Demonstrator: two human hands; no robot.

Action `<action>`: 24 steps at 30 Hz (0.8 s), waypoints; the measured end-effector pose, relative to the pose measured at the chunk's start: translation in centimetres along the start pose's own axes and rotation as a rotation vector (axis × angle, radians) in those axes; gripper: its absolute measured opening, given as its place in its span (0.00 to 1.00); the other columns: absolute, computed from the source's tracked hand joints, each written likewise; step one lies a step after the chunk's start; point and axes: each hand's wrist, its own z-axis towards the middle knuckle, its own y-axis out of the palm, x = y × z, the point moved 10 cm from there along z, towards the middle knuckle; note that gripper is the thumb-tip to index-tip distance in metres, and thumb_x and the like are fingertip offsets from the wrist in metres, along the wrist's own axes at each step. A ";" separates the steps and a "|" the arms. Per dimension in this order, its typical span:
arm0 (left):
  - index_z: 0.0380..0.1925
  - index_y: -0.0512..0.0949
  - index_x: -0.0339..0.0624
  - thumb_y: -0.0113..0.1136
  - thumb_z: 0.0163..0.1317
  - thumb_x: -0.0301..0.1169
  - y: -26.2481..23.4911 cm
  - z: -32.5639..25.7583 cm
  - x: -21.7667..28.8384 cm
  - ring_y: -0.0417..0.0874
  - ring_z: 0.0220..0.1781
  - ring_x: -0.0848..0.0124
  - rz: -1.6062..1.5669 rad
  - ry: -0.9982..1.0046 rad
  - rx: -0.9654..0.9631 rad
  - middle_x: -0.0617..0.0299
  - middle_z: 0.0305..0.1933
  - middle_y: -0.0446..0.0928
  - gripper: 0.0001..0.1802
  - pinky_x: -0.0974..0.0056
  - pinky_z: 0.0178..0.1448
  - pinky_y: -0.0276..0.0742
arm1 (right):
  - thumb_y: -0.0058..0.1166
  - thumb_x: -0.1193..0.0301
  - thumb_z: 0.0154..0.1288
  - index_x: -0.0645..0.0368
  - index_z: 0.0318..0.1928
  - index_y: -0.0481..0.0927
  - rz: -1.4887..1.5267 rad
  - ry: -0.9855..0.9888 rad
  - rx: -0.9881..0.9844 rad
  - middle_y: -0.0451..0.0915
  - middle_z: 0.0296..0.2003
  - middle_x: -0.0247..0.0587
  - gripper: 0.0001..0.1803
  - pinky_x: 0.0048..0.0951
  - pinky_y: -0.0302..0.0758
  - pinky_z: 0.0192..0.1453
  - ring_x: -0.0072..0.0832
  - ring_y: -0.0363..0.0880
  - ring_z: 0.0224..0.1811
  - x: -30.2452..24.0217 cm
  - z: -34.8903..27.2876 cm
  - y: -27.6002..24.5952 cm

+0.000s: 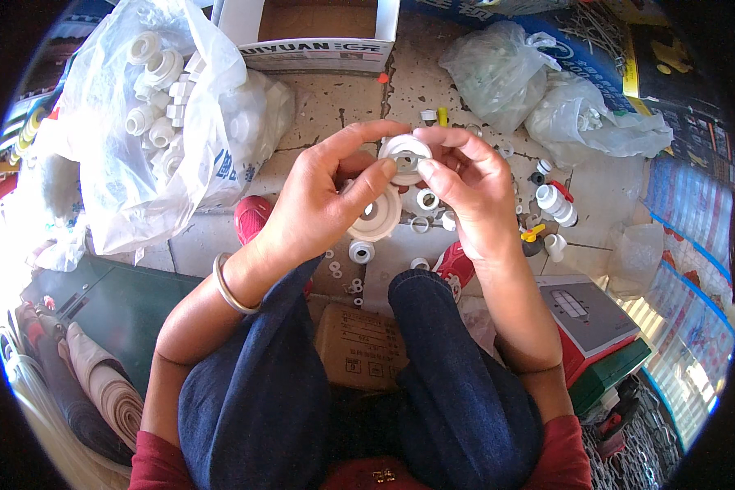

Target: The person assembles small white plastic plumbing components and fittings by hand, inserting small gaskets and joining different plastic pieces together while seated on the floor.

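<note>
Between my two hands, above the tiled floor, is a white ring-shaped plastic pipe fitting [390, 169] with an opening in its middle. My left hand [322, 192] is closed on its left side, the thumb pressing at the lower rim and the fingers curled over the top. My right hand [475, 181] grips the opposite side the same way, thumb against the rim. What sits inside the ring is too small to make out. Just below lies a larger cream-white disc [381, 222], partly covered by my left hand. Nearby on the floor are a short white fitting [361, 251] and a white ring [427, 198].
A clear plastic bag [220, 192] of white fittings stands at the left. An open cardboard box [318, 55] is at the back. More bags [498, 73] lie at the back right. White fittings [555, 204] and a yellow-handled valve [533, 234] lie right. A carton [359, 347] sits between my legs.
</note>
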 end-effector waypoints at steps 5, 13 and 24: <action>0.55 0.69 0.35 0.51 0.65 0.30 -0.3 -0.1 1.0 0.77 0.31 0.82 0.089 0.049 0.056 0.62 0.31 0.80 0.19 0.77 0.32 0.70 | 0.56 0.81 0.56 0.64 0.46 0.74 -0.205 -0.161 0.016 0.78 0.37 0.34 0.16 0.18 0.75 0.43 0.16 0.76 0.36 -1.8 -0.4 0.4; 0.56 0.68 0.35 0.53 0.61 0.25 -0.1 -0.3 0.0 0.78 0.34 0.81 0.058 0.004 0.061 0.60 0.34 0.80 0.22 0.77 0.36 0.72 | 0.57 0.84 0.51 0.61 0.43 0.75 -0.352 -0.138 -0.019 0.78 0.36 0.35 0.16 0.20 0.77 0.42 0.19 0.78 0.36 -2.2 -0.2 0.8; 0.54 0.68 0.35 0.53 0.56 0.20 -0.2 0.1 0.0 0.77 0.36 0.78 0.002 0.056 0.087 0.62 0.33 0.78 0.22 0.73 0.41 0.73 | 0.56 0.84 0.52 0.62 0.41 0.76 -0.402 -0.233 -0.036 0.77 0.37 0.36 0.14 0.21 0.77 0.44 0.20 0.80 0.38 -2.9 0.4 1.1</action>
